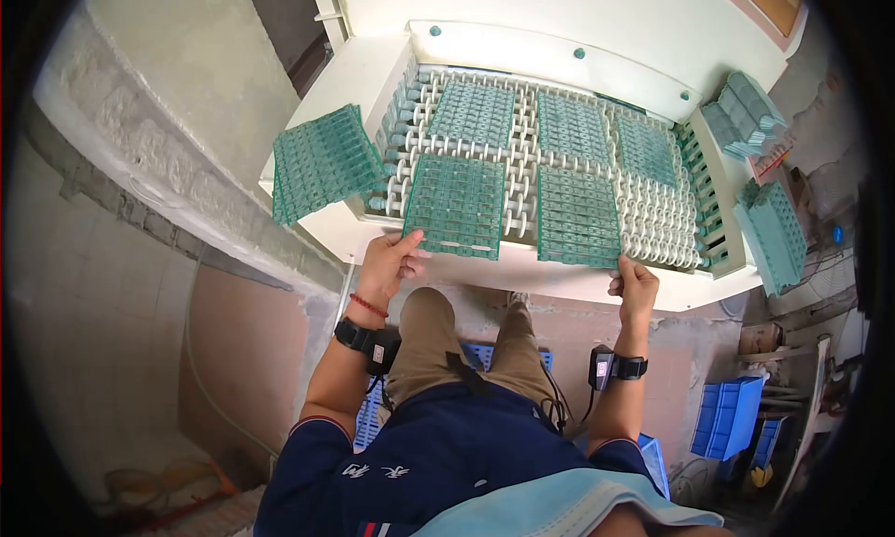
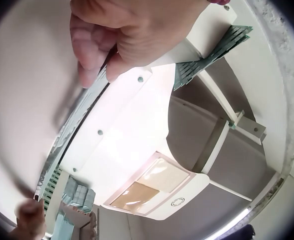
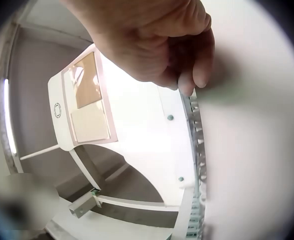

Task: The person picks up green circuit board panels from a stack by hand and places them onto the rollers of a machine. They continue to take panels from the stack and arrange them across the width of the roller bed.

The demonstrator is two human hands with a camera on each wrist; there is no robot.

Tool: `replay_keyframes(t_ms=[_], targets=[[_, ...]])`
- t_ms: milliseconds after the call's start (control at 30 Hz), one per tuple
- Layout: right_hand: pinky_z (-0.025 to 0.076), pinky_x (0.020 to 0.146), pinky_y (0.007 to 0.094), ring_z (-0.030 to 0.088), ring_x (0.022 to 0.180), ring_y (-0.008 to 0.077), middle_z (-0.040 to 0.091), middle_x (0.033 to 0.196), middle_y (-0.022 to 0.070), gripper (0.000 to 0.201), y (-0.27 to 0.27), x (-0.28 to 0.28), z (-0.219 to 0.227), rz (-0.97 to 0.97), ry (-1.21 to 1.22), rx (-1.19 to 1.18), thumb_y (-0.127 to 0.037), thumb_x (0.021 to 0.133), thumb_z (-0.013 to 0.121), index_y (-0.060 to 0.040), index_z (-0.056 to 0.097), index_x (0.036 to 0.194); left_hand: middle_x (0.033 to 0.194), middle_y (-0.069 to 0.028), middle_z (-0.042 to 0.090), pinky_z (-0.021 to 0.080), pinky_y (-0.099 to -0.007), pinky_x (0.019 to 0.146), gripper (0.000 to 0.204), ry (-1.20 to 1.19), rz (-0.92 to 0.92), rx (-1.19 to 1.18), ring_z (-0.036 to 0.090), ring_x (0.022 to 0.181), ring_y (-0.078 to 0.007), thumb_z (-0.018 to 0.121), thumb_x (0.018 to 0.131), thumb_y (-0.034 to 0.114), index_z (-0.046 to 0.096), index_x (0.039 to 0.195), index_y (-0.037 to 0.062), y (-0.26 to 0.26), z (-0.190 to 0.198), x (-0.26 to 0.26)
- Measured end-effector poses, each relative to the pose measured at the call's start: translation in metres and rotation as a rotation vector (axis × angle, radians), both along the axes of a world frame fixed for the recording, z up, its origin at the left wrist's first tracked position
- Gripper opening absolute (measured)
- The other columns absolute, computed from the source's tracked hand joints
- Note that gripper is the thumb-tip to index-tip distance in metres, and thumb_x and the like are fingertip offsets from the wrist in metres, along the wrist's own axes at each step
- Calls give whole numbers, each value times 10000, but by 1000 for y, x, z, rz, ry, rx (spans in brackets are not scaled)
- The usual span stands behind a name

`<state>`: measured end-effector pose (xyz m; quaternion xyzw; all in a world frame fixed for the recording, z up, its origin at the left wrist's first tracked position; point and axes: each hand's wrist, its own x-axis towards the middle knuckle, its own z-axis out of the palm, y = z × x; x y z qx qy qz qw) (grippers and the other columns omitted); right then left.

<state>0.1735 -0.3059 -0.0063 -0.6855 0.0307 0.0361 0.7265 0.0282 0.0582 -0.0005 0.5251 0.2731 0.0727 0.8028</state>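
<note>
Two translucent green grid panels lie side by side on the white roller bed's front row. My left hand (image 1: 390,268) pinches the front left corner of the left panel (image 1: 455,201) between thumb and fingers. At the front right corner of the other panel (image 1: 578,211), my right hand (image 1: 636,287) pinches the edge. In the left wrist view, the left hand (image 2: 132,35) holds a thin edge, with the right hand (image 2: 31,219) far along it. The right wrist view shows curled fingers of the right hand (image 3: 157,40) at the bed's edge; the panel there is mostly hidden.
Three more green panels, one of them here (image 1: 473,111), lie on the back row. A stack of panels (image 1: 326,164) rests on the machine's left corner. More stacks (image 1: 743,115) stand at the right end. Blue crates (image 1: 727,418) sit on the floor at right.
</note>
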Motion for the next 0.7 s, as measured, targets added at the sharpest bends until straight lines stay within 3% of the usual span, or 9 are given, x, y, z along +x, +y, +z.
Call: replay_keyframes(t_ms=[67,200,433,567,633,700], targets=[[373,349,189,469,415,69,573,589,57,188,-8,4,1,-112,-54,-173,-150,828,593,34,624,803,716,-138,636,428,-196,391,332,23,9,18,554,456,-118,625,811,284,555,857,-37,1,5,1],[349,347,182,451,413,62,572,591,54,180,-57,12,-10,-211,-58,-143,-146,824,598,32,627,821,730,-118,636,432,-210,410,356,6,69,87,568,477,-126,578,842,320,556,934,-23,-1,3,-10],[299,341,182,395,392,44,532,567,23,185,-131,46,-8,-352,-92,-141,-151,830,593,29,622,796,720,-108,634,443,-214,438,300,-12,143,159,573,491,-135,541,867,289,569,936,-2,8,-24,-40],[345,372,230,443,416,89,534,553,33,216,-128,59,3,-339,-117,-396,-212,804,630,4,637,796,713,-108,634,442,-211,438,267,-14,162,154,573,496,-128,531,872,263,580,906,3,2,-25,-45],[410,460,279,522,495,161,567,587,58,212,-114,53,14,-547,-359,-1042,-244,777,649,-38,643,827,711,-108,634,441,-210,437,263,-21,170,155,573,498,-126,530,872,259,583,896,2,0,-26,-48],[426,510,301,550,551,189,584,633,65,218,-89,34,35,-600,-384,-1101,-261,768,654,-55,644,839,709,-105,633,441,-209,437,263,-39,181,139,571,495,-123,527,875,261,583,890,5,0,-28,-51]])
